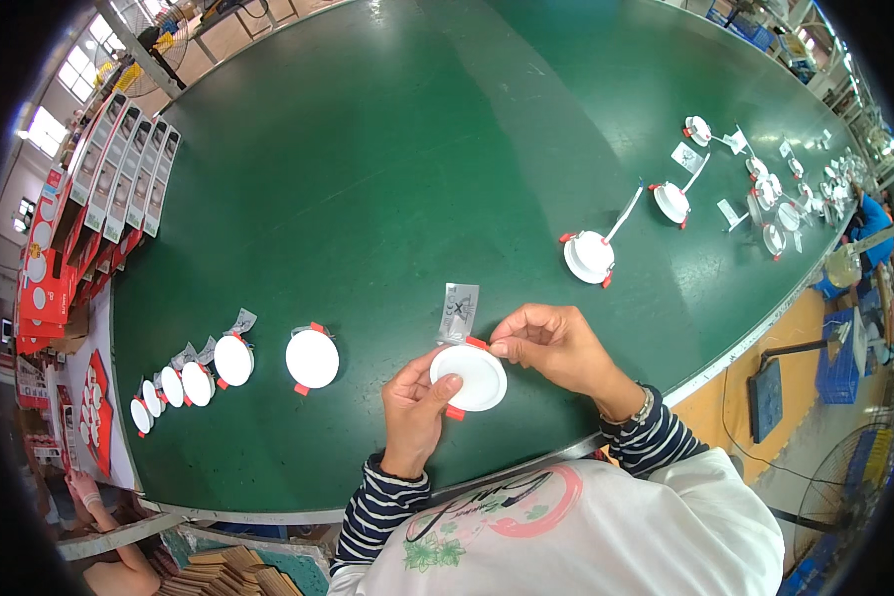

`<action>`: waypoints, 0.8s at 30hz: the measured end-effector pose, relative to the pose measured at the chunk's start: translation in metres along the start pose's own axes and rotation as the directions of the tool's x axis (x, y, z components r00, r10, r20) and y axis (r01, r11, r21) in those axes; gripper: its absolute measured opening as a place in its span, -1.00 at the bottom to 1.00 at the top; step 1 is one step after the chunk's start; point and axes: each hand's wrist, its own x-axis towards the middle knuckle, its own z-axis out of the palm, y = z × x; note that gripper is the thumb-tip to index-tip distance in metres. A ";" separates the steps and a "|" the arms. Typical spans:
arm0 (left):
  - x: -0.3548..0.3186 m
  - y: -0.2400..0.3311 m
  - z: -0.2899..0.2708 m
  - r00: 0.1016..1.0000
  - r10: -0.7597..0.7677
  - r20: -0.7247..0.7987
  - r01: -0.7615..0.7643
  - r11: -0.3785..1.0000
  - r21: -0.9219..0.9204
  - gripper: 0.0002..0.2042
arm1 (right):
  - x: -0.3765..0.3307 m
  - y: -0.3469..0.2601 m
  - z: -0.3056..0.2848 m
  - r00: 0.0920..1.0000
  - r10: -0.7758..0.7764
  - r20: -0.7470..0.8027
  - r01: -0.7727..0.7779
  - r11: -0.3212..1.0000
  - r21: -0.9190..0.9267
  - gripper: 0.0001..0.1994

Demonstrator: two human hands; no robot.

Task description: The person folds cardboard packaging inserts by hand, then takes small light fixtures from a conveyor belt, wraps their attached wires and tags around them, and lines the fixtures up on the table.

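Observation:
My left hand (414, 405) grips a round white downlight (479, 379) by its rim, the thumb lying on the white face. My right hand (554, 343) pinches at a red clip (477, 344) on the light's upper edge. Another red clip (455, 412) sticks out at the lower edge. Behind the light, beside the fingers, a grey printed tag (459, 312) stands out over the green tabletop. The back of the downlight is hidden from me.
Left of my hands, a single downlight (312, 358) and a row of several more (198, 383) lie on the green table (368, 199). Further downlights (588, 257) with tags spread to the right. Printed boxes (119, 179) stack at far left, near another person's arm (119, 531).

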 end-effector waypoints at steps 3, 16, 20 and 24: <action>0.001 0.001 -0.005 0.992 -0.098 0.082 0.106 0.990 -0.091 -0.64 | 0.001 -0.005 -0.008 0.991 0.086 0.102 -0.088 0.996 0.021 -0.90; 0.013 0.000 -0.004 0.918 -0.315 0.239 0.367 0.905 -0.216 -0.66 | 0.009 0.024 -0.013 0.905 0.281 0.320 -0.368 0.894 0.257 -0.83; 0.028 0.008 -0.021 0.962 0.144 -0.233 -0.061 0.942 0.330 -0.69 | 0.022 0.027 -0.036 0.955 -0.211 -0.211 0.153 0.953 -0.260 -0.82; 0.033 0.029 -0.046 0.854 0.315 -0.414 0.016 0.779 0.627 -0.64 | 0.036 -0.012 -0.102 0.636 -0.538 -0.553 0.268 0.826 -0.495 -0.75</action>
